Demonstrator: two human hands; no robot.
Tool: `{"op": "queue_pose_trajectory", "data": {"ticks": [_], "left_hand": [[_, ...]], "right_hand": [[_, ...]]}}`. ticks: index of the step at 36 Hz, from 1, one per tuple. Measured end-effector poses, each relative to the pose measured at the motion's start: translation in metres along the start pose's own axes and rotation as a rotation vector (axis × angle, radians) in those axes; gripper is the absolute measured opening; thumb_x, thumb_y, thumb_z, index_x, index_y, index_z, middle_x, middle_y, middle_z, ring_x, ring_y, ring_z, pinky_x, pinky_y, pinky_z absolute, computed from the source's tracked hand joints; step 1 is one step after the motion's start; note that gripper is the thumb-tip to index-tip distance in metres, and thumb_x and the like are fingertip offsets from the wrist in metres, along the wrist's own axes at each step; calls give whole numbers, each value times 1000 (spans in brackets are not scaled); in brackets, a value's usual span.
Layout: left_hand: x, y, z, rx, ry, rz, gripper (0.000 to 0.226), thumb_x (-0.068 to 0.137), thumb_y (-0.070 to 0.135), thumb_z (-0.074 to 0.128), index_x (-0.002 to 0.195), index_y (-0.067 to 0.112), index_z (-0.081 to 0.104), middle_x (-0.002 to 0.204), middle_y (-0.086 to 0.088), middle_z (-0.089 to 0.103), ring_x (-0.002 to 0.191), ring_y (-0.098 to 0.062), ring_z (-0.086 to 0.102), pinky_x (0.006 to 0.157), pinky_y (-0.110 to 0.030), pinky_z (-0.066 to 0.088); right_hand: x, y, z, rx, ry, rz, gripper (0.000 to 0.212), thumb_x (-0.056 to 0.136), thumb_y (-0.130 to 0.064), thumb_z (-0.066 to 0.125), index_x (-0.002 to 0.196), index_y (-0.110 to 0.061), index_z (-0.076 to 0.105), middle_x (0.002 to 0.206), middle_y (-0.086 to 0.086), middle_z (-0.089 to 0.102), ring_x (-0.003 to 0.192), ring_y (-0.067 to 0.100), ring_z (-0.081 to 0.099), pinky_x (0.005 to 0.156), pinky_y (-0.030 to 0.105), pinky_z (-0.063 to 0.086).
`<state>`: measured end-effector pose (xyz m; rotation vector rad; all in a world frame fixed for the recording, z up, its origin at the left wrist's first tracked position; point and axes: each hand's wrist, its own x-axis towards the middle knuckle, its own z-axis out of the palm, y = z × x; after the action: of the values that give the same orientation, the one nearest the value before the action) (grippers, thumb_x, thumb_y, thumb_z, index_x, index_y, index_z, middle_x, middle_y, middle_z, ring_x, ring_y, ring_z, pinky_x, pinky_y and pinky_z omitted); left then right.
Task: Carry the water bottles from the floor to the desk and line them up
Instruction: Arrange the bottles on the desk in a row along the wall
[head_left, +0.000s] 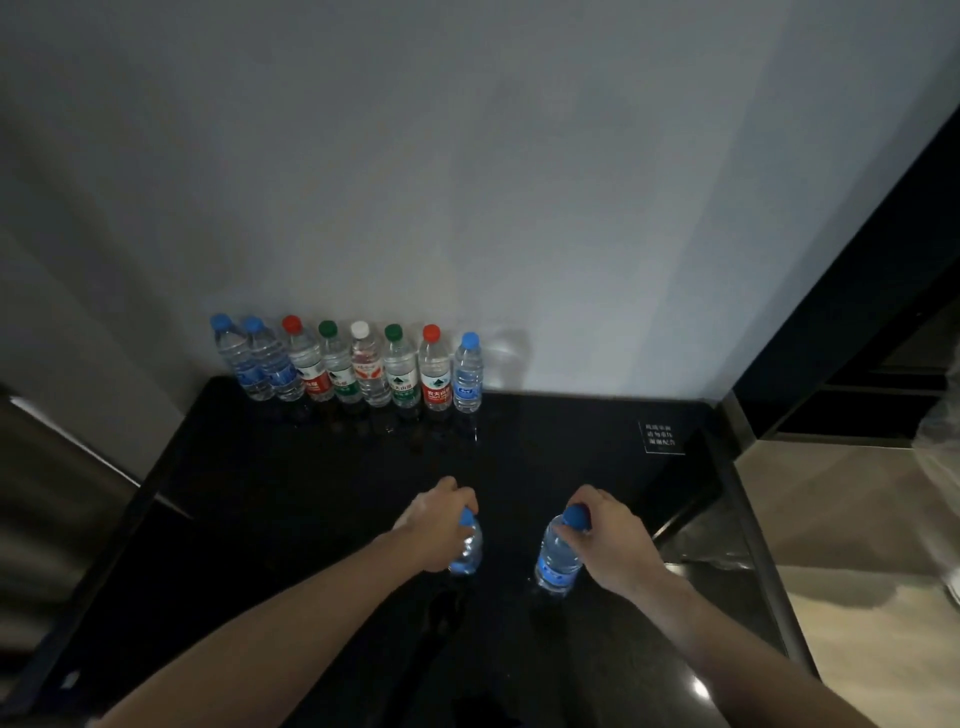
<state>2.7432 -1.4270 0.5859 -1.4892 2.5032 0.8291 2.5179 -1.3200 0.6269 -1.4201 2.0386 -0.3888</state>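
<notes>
Head view, looking down on a dark glossy desk (311, 519) set against a pale wall (519, 182). Eight capped water bottles stand upright in a row (348, 366) along the desk's far edge at the wall, close together or touching, from a blue-capped bottle at the left end (236, 361) to another blue-capped bottle at the right end (468, 374); red, green and white caps lie between. Nearer the camera, the left hand (434, 522) is wrapped around the neck of a blue-capped bottle (467, 551), and the right hand (605, 535) likewise clasps the top of a second blue-capped bottle (558, 561). Both bottles are upright over the middle of the desk, well apart from the row; whether their bases touch the surface cannot be told. Judged from this arrangement, the task is well advanced: these two bottles remain to be added to the line, probably at its open right end. The floor's remaining stock, if any, is out of sight.
</notes>
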Motion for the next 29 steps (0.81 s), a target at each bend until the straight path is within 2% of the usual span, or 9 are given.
{"op": "queue_pose_trajectory", "data": {"ticks": [5, 9, 12, 18, 22, 29], "left_hand": [[-19, 53, 34, -53, -80, 75, 34, 91, 24, 68, 122, 31, 57, 118, 8, 44, 99, -12, 56, 86, -32, 56], [-24, 87, 52, -108, -74, 50, 29, 93, 30, 65, 121, 32, 57, 118, 9, 46, 101, -12, 55, 89, -34, 54], [-23, 107, 62, -120, -74, 28, 29, 94, 28, 64, 121, 31, 57, 118, 8, 46, 100, -12, 55, 89, -35, 54], [-22, 142, 74, -130, -72, -43, 34, 91, 23, 69, 121, 33, 57, 119, 10, 41, 101, -14, 55, 88, -32, 55], [-21, 162, 79, -108, -78, -77, 47, 86, 16, 73, 125, 35, 55, 121, 12, 39, 102, -15, 55, 89, -34, 56], [-20, 174, 61, -2, -60, -120, 49, 90, 36, 66, 136, 32, 49, 126, 6, 52, 103, -11, 55, 84, -30, 51]], "right_hand": [[6, 21, -23, -34, 4, 0, 18, 93, -31, 70, 90, -32, 52, 94, -9, 57, 83, 5, 60, 71, 21, 48], [2, 45, -41, -29, 33, -10, 19, 93, -34, 70, 89, -32, 52, 90, -9, 61, 78, 4, 62, 61, 17, 42], [1, 63, -52, -40, 37, -30, 19, 93, -35, 70, 90, -32, 52, 89, -9, 62, 77, 4, 62, 60, 16, 41], [8, 88, -66, -55, -5, -63, 19, 91, -36, 72, 93, -34, 53, 92, -11, 62, 84, 3, 63, 74, 21, 55], [10, 98, -72, -74, -22, -108, 19, 91, -36, 72, 95, -34, 53, 94, -12, 60, 84, 0, 61, 72, 18, 51], [20, 93, -74, -66, -90, -184, 20, 92, -39, 70, 102, -31, 56, 98, -11, 61, 86, 3, 62, 77, 23, 54]]}}
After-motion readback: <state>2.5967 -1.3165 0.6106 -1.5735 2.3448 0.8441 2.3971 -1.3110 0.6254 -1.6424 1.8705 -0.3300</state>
